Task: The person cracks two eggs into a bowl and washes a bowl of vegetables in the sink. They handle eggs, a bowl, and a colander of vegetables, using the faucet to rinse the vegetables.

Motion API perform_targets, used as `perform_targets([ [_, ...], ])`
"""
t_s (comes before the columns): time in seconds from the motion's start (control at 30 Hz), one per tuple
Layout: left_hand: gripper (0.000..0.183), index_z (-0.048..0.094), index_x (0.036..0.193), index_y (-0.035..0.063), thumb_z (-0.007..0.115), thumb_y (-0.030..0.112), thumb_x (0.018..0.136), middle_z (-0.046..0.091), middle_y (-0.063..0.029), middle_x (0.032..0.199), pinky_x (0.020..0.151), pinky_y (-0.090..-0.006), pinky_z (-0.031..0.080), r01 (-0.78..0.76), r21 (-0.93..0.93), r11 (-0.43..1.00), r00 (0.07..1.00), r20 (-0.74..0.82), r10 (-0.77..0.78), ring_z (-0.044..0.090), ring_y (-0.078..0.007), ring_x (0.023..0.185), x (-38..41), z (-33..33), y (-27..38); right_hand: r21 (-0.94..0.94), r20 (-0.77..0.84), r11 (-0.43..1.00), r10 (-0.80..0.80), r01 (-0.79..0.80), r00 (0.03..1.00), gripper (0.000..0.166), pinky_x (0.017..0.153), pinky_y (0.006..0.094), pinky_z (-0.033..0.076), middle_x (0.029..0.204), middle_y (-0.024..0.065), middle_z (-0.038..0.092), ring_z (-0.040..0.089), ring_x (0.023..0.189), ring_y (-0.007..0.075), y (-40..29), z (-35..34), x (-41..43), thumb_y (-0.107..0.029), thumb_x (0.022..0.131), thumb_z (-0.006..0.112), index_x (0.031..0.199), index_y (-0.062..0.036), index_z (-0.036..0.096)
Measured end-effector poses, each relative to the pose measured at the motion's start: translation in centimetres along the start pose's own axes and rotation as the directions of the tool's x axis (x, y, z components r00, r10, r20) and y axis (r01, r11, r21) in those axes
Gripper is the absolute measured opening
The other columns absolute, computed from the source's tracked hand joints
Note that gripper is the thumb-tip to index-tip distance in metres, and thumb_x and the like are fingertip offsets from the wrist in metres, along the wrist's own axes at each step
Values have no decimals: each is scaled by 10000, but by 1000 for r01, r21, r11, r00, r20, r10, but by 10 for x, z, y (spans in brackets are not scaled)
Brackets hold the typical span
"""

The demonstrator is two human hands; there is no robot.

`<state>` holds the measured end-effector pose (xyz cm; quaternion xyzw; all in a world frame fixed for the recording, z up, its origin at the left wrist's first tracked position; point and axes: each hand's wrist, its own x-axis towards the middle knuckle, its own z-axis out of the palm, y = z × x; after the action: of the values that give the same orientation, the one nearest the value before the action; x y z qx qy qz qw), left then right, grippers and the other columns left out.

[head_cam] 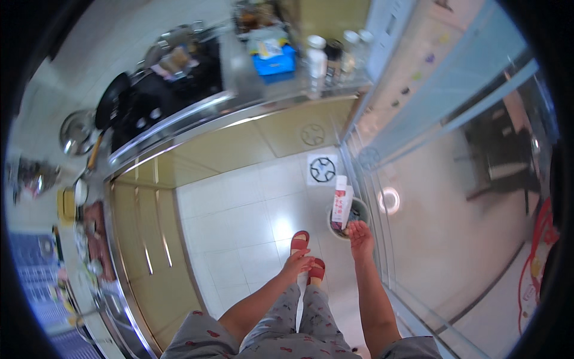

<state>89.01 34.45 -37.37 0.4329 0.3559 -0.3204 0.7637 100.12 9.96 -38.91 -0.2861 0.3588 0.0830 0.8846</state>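
Note:
My right hand [360, 238] is at the near rim of a round waste bin [329, 228] on the floor, fingers extended with nothing visible in them. A long white carton with red printing [341, 202] sticks up out of the bin, its upper end past the far rim. Dark rubbish [356, 213] lies inside, partly hidden by the carton. Above my red slippers [299, 241] hovers my left hand [297, 264], fingers apart and holding nothing.
A glass sliding door [379, 251] runs along the right, close to the bin. A floor drain cover [323, 169] lies beyond it. Cabinets line the far and left sides. The far counter holds a gas hob [170, 94], a blue packet [274, 60] and several bottles [316, 58].

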Motion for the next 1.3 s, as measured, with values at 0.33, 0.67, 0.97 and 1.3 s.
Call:
perform_targets([
  [0.33,334,459,1305,60,494,126,980,604,-215,1204,921,-399,527,-380,-571,727,921,-303,243,627,-313,1085,-232,-105,-29,-224,298,969,172,-106,939,232,890,423,534,1077,110,670,635,1048,275,8,80,-89,-245,946,530,1036,-52,622],
  [0.67,307,493,1257,76,543,175,970,601,-246,1193,940,-450,528,-616,-765,188,768,-529,361,624,-349,1074,-417,-234,-89,-727,422,667,621,-162,660,143,806,397,551,953,126,675,665,927,280,206,235,-304,-111,867,540,965,-36,613],
  [0.97,366,506,1306,114,571,207,958,637,-178,1179,921,-384,533,-820,-561,-110,497,-795,349,637,-286,1066,-584,-381,-189,-912,376,407,880,-55,292,174,810,367,533,977,138,674,661,977,281,461,279,-525,-103,926,474,1005,-19,604],
  [1.3,363,475,1309,137,542,170,954,614,-178,1209,938,-387,507,-839,-345,-420,317,-939,137,621,-273,1076,-658,-453,-288,-978,185,189,982,93,-43,191,785,339,551,988,142,674,675,955,261,627,283,-651,-126,936,476,1033,-10,594],
])
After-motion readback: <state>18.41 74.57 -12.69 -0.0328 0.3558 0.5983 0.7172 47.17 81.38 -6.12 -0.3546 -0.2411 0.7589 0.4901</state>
